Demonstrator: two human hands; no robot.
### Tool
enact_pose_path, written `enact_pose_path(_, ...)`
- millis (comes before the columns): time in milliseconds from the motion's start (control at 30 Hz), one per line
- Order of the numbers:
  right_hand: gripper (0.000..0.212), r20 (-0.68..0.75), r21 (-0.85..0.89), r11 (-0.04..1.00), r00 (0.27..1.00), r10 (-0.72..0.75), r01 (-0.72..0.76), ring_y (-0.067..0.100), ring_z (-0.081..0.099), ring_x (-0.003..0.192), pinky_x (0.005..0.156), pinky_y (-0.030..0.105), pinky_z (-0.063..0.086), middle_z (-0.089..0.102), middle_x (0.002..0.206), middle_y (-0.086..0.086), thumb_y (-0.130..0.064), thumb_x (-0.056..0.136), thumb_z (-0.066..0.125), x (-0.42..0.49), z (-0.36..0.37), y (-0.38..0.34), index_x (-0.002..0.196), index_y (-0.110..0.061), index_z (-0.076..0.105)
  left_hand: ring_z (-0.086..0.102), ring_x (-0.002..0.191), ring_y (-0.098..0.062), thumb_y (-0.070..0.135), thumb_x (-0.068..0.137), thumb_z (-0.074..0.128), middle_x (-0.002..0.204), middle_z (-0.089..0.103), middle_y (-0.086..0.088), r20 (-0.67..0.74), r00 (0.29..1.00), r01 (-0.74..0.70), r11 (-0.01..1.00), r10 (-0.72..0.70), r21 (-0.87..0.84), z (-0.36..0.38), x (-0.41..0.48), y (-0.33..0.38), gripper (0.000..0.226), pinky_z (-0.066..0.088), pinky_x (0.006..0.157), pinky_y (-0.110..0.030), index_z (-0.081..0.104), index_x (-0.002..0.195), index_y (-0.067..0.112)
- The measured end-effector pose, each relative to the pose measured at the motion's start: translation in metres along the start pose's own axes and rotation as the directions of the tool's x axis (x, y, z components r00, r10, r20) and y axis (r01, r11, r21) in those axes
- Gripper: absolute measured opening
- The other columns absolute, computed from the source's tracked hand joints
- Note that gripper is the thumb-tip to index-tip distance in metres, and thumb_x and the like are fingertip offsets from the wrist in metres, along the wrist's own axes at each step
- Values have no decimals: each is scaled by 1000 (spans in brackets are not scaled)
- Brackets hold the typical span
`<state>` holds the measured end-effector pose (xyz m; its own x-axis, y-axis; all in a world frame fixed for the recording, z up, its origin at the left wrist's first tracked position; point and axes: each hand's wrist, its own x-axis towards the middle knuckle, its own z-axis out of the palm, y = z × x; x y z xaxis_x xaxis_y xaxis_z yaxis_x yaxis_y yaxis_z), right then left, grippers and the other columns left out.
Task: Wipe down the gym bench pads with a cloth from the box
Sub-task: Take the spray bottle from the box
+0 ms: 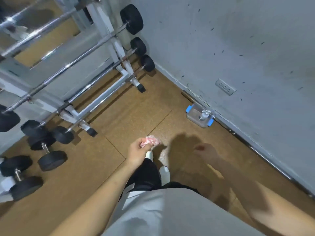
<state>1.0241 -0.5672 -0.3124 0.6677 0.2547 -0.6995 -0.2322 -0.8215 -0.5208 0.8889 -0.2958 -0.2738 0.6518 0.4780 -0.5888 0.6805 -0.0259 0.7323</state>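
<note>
A crumpled pink cloth (152,141) is gripped in my left hand (139,150), held out over the brown floor in front of my body. My right hand (205,152) hangs in shadow to the right with loosely curled fingers and holds nothing. A clear plastic box (197,117) with blue latches stands on the floor against the grey wall, ahead and to the right; a white pump bottle (204,114) sits in it. No bench pad is in view.
A white barbell rack (102,72) with several chrome bars and black weights fills the left. Black dumbbells (46,150) lie on the floor at lower left. The grey wall (238,48) runs along the right, with a socket (225,89).
</note>
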Motion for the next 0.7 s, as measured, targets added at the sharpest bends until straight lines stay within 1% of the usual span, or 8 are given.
enact_pose_path(133, 12, -35, 43, 988, 988, 152, -151, 15, 67, 88, 75, 25, 51, 73, 101, 5, -13, 89, 72, 56, -39, -1, 100, -15, 75, 64, 76, -17, 19, 96, 69, 78, 70, -4, 115, 993, 16, 1000, -16, 7, 36, 65, 45, 19, 47, 73, -31, 67, 91, 1)
enact_pose_path(267, 17, -68, 10, 974, 971, 228, -228, 25, 68, 95, 69, 26, 47, 72, 104, 10, -12, 88, 69, 115, -69, -3, 105, -11, 74, 69, 82, -12, 1, 97, 61, 78, 72, -1, 249, 968, 50, 998, -39, -38, 78, 147, 90, 20, 49, 81, -18, 61, 77, 0)
enact_pose_path(333, 20, -51, -30, 965, 964, 260, -262, 25, 67, 101, 79, 28, 49, 69, 108, 5, -14, 91, 66, 146, -83, -5, 110, -16, 71, 68, 101, -33, 11, 95, 60, 97, 68, -28, 282, 957, -83, 996, 69, 38, 100, 199, 100, 29, 47, 105, -38, 59, 85, -16)
enact_pose_path(367, 21, -48, -38, 962, 962, 269, -271, 24, 67, 101, 85, 30, 50, 69, 110, 4, -14, 92, 65, 165, -91, -5, 112, -18, 70, 67, 105, -37, 19, 94, 60, 102, 68, -30, 313, 942, -147, 987, 122, 59, 111, 224, 102, 36, 46, 108, -45, 58, 89, -17)
enact_pose_path(433, 21, -68, -53, 960, 960, 271, -275, 22, 66, 98, 88, 32, 51, 69, 110, 4, -18, 94, 64, 205, -106, -2, 115, -20, 68, 73, 102, -20, 34, 90, 63, 99, 78, -5, 412, 910, -74, 994, 35, 80, 130, 265, 105, 29, 54, 100, -46, 70, 90, 6)
enact_pose_path(500, 22, -108, -44, 957, 954, 280, -286, 21, 66, 96, 86, 31, 51, 70, 108, 3, -24, 95, 65, 250, -119, 4, 116, -21, 67, 72, 96, -7, 45, 84, 67, 93, 77, 8, 365, 931, -58, 989, 6, 132, 149, 298, 119, 21, 57, 92, -44, 71, 89, 25)
enact_pose_path(600, 22, -172, -13, 951, 938, 302, -309, 22, 61, 92, 85, 32, 50, 65, 102, 3, -25, 96, 64, 323, -133, 24, 116, -15, 66, 65, 77, 1, 34, 85, 75, 78, 70, 19, 306, 950, 19, 993, -55, 121, 184, 351, 122, 13, 52, 76, -30, 64, 82, 29)
enact_pose_path(700, 26, -167, -100, 942, 939, 302, -321, 28, 63, 102, 90, 37, 51, 67, 111, 7, -28, 94, 63, 403, -137, 58, 117, -15, 64, 50, 64, -3, 26, 87, 76, 68, 54, 14, 304, 952, -23, 989, -24, 149, 220, 403, 103, 23, 37, 65, -27, 56, 74, 28)
